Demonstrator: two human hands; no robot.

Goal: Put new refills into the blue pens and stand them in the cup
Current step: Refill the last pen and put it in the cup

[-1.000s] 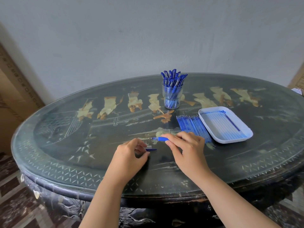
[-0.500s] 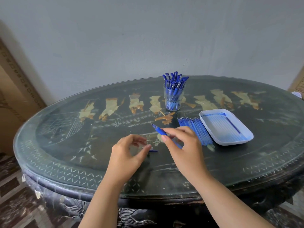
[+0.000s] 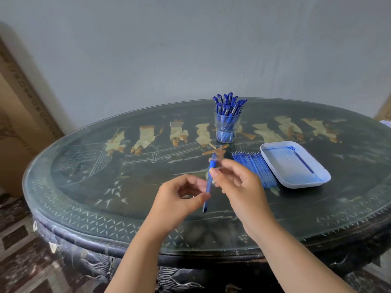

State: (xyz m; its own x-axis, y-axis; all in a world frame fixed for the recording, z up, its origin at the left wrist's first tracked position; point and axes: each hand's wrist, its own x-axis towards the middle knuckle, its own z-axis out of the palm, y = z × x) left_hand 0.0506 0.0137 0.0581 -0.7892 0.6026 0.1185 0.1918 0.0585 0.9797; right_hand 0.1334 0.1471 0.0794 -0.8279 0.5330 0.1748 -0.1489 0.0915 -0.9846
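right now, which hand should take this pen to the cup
Right, probably. The right hand pinches the pen near its upper end and sits almost in line with the cup, which stands farther back. The left hand pinches the pen lower down, further off to the side.

A: Blue pen, where's it sitting rn?
B: It's hanging in mid-air, approx 6 o'clock of the cup. It's standing nearly upright, top tipping slightly twd 1 o'clock. Right hand is pinching it near the top, left hand is pinching it lower down. It's blurring, so no finer detail.
A: Cup?
B: Clear glass, standing upright & holding a bunch of capped pens, caps pointing up and fanning out.
A: Refills?
B: Blue refills are lying flat in a tight row, tips pointing twd 11 o'clock. They're sitting at 5 o'clock of the cup, approx 3 o'clock of the held pen.
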